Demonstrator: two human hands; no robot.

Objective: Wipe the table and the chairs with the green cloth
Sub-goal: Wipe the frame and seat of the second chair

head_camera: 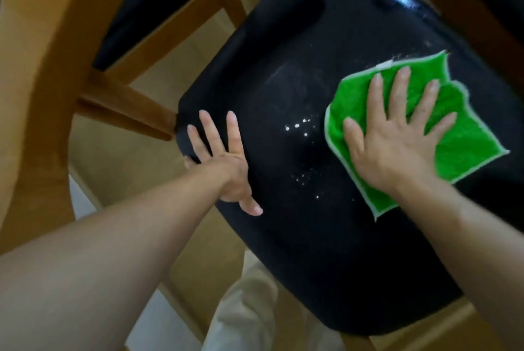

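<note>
A chair with a black padded seat [283, 237] fills the middle of the head view. White crumbs [300, 126] and dusty smears lie scattered across its centre. The green cloth [467, 146], edged in pale trim, lies flat on the seat's right side. My right hand [397, 135] presses down on the cloth with its fingers spread. My left hand [224, 160] rests flat on the seat's left edge, fingers apart, thumb pointing toward me, holding nothing.
The curved wooden table edge [37, 95] runs down the left. A second black-seated chair [147, 10] with wooden legs stands behind at the upper left. Another wooden chair frame [465, 10] crosses the upper right. My light trousers [246, 308] show below.
</note>
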